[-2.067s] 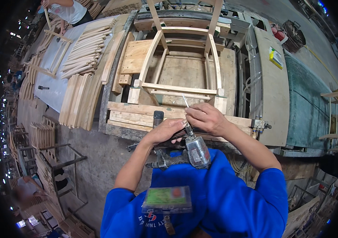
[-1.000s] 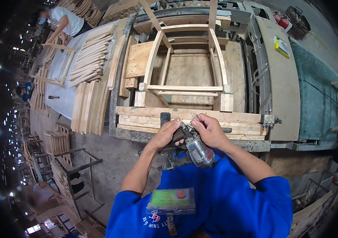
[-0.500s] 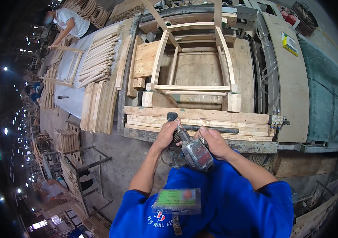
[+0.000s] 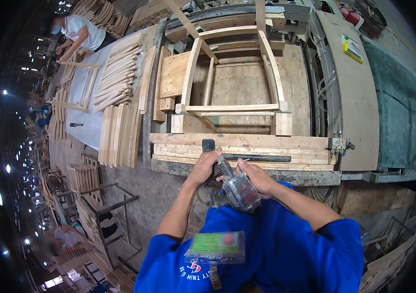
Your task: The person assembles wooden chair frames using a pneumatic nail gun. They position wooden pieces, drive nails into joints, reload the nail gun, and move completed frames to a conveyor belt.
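Note:
Close to my body, a worn grey and red nail gun (image 4: 242, 192) is held tilted, its narrow nose pointing away from me. My left hand (image 4: 203, 169) is closed around its front part. To the right of the nose, my right hand (image 4: 259, 179) is pinched on a thin, light pin-like piece (image 4: 245, 159); its exact kind is too small to tell. Just beyond my hands a hammer (image 4: 276, 158) with a dark handle lies along the bench's front boards. Farther off, a pale wooden chair frame (image 4: 232, 108) rests on wooden blocks in the bench jig.
On the left table (image 4: 82, 88) lie stacks of wooden sticks (image 4: 116, 80) and slats (image 4: 115, 134). A person in a white shirt (image 4: 83, 31) works at its far end. A board (image 4: 352, 112) with a yellow box (image 4: 353, 50) flanks the jig's right side.
My right hand has shifted slightly left, closer to the gun's nose, and the thin piece now shows at its fingertips. My left hand keeps its hold on the nail gun.

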Motion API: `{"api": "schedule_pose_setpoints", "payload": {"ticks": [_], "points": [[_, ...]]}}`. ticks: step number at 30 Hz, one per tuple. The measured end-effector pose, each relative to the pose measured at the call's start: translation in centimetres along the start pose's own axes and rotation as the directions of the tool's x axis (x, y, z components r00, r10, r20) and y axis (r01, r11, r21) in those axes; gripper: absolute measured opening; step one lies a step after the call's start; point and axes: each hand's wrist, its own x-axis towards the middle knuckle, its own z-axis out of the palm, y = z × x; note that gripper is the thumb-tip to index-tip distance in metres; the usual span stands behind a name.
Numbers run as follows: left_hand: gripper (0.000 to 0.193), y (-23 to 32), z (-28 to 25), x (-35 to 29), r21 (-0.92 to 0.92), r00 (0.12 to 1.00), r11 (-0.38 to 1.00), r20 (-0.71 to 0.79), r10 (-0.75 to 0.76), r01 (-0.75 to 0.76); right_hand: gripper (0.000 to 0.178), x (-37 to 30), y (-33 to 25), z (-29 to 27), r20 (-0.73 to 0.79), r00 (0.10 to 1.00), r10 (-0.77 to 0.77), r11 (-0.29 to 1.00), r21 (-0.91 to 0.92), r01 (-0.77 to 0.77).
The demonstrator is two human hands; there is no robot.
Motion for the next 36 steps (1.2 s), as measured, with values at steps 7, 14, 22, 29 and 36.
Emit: {"api": "schedule_pose_setpoints", "payload": {"ticks": [7, 14, 22, 29, 36], "points": [[0.038, 0.2, -0.1, 0.1, 0.019, 0.998, 0.998, -0.005, -0.063, 0.064, 0.049, -0.2, -0.2, 0.1, -0.035, 0.999, 0.033, 0.999, 0.028, -0.032], [0.039, 0.4, -0.4, 0.4, 0.012, 0.993, 0.995, 0.063, -0.099, 0.098, 0.048, 0.1, -0.3, 0.2, -0.035, 0.998, 0.047, 0.995, 0.091, -0.044], [0.037, 0.3, -1.3, 1.2, -0.120, 0.959, 0.970, 0.218, -0.181, 0.211, 0.048, 0.8, 0.3, -1.0, 0.012, 0.999, 0.041, 0.989, 0.140, -0.042], [0.042, 0.5, -1.2, 1.6, -0.091, 0.957, 0.973, 0.220, -0.187, 0.210, 0.067, 1.5, 0.6, -2.2, 0.098, 0.994, 0.058, 0.997, 0.041, -0.062], [0.045, 0.8, -1.6, 2.0, -0.118, 0.921, 0.958, 0.330, -0.209, 0.260, 0.053, 1.3, 0.3, -2.3, -0.050, 0.999, -0.009, 0.997, 0.075, 0.012]]}}
